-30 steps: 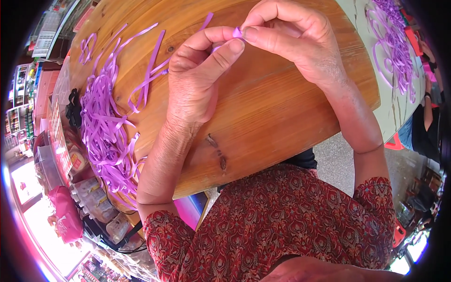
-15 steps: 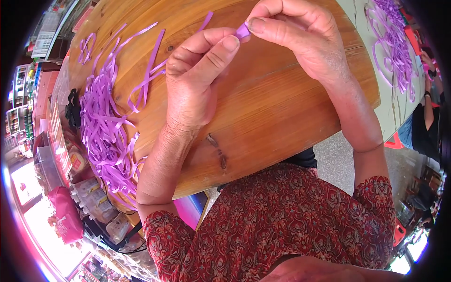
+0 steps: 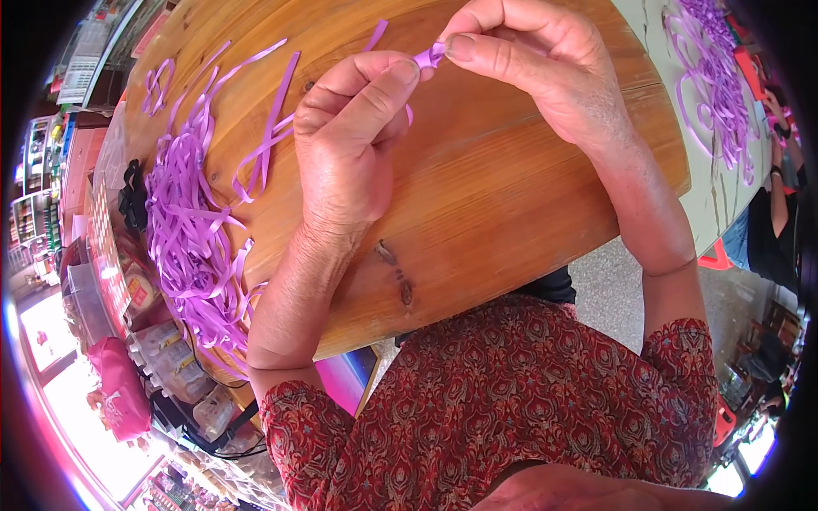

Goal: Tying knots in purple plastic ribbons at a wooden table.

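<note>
Now your left hand pinches the ribbon, and your right hand grasps its end, above the far part of the table. The ribbon seems partly folded, not yet finished; whether the pile at left is done or waiting, I cannot tell.

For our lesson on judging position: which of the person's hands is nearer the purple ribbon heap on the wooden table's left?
Left. The left hand is to the right of the ribbon heap, apart from it; the right hand is farther right, beyond the left.
</note>
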Motion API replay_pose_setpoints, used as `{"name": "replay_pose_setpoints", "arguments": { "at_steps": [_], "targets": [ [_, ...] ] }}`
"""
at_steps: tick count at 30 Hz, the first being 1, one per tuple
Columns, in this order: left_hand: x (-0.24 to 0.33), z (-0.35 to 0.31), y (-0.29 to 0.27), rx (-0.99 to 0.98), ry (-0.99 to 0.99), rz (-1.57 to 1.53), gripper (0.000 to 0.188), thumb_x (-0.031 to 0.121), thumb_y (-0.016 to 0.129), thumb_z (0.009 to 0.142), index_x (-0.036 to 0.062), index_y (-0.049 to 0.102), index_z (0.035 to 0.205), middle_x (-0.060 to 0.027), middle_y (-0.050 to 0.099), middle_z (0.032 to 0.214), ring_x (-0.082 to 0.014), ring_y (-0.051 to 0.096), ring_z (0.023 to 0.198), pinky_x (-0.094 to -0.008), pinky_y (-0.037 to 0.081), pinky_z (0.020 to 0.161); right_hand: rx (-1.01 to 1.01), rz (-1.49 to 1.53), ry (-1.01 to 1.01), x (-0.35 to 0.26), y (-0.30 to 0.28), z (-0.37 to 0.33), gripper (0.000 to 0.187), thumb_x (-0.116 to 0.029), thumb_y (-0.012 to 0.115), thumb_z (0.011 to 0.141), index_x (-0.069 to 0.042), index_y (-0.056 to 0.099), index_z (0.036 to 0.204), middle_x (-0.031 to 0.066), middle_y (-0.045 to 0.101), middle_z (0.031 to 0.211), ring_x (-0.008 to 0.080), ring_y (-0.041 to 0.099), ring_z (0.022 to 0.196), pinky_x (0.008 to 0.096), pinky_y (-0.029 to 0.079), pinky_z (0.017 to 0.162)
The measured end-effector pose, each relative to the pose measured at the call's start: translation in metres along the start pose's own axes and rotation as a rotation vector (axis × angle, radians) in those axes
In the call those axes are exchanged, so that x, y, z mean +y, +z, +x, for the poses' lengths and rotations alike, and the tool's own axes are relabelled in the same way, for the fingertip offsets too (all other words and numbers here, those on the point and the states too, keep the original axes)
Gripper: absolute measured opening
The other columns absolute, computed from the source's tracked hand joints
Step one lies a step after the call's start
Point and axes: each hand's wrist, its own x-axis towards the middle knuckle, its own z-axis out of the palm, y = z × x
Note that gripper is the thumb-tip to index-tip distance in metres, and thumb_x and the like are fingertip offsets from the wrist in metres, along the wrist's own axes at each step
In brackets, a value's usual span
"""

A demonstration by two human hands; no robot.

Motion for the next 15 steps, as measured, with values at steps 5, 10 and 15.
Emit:
{"name": "replay_pose_setpoints", "arguments": {
  "at_steps": [5,10,15],
  "targets": [
    [-0.004,0.0,0.0,0.038,-0.008,-0.005,0.006,0.01,0.064,0.086,0.0043,0.067,0.087,-0.0024,0.068,0.082,-0.0019,0.032,0.05,-0.0187,0.025,0.048,0.152,0.041,-0.111,-0.011,0.007,-0.009,0.016,-0.003,0.061,0.089,0.001,0.063,0.105,0.0049,0.062,0.096,0.0103,0.058,0.092,0.0231,0.046,0.082],
    [-0.004,-0.001,-0.001,0.031,-0.019,-0.029,0.005,0.008,0.064,0.086,0.0039,0.067,0.089,-0.0015,0.068,0.083,-0.0004,0.035,0.053,-0.0176,0.026,0.049,-0.07,-0.288,-0.767,-0.008,0.002,0.003,0.026,-0.007,0.067,0.084,-0.001,0.064,0.109,0.0082,0.063,0.101,0.0176,0.06,0.092,0.0281,0.048,0.081],
    [-0.002,-0.004,0.009,0.061,0.091,0.155,0.009,0.002,0.063,0.087,0.0004,0.068,0.094,-0.0012,0.067,0.084,-0.004,0.055,0.073,-0.0179,0.043,0.066,0.013,-0.748,-0.592,-0.014,0.005,-0.007,0.026,-0.012,0.072,0.077,-0.004,0.067,0.101,0.0065,0.063,0.087,0.0236,0.059,0.082,0.0327,0.047,0.074]
  ]
}}
